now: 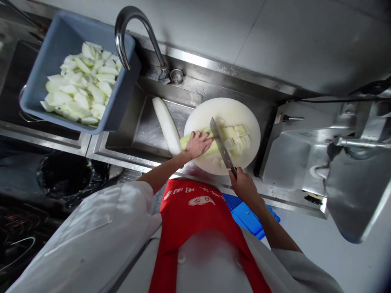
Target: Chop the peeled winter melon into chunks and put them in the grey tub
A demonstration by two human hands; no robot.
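Note:
On a round white cutting board lie pale green lengths of what looks like peeled gourd. My left hand presses them down, its fingers spread over their top and curled at the tips. The handle of a kitchen knife is wrapped in my right hand. Its long blade slants across the board, just right of my left fingers, against the gourd. Cut gourd chunks are heaped to the right of the blade. Left of the board, a long whole white vegetable leans in the sink.
A grey-blue tub of cut pale pieces stands at upper left. The curved faucet arches beside it over the metal sink. To the right is a metal machine; a black-lined bin sits lower left.

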